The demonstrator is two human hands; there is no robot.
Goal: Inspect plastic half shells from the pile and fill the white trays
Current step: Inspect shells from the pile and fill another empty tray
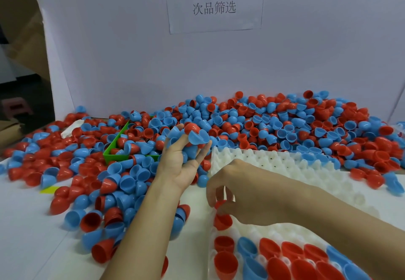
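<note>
A big pile of red and blue half shells (274,124) covers the table's far side and left. My left hand (182,161) is raised palm up over the pile, holding a handful of blue and red shells (194,134). My right hand (238,190) reaches down to the left edge of the white tray (324,174), fingers pinched on a red half shell (222,219) at a tray peg. Red and blue shells sit over the pegs in the tray's near rows (285,257). The far rows of pegs are bare.
A green bin (114,148) sits half buried in the pile at centre left. A white backboard with a paper sign (213,1) stands behind the pile. Loose shells lie scattered on the white tabletop (26,236) near my left forearm. Cardboard is at far left.
</note>
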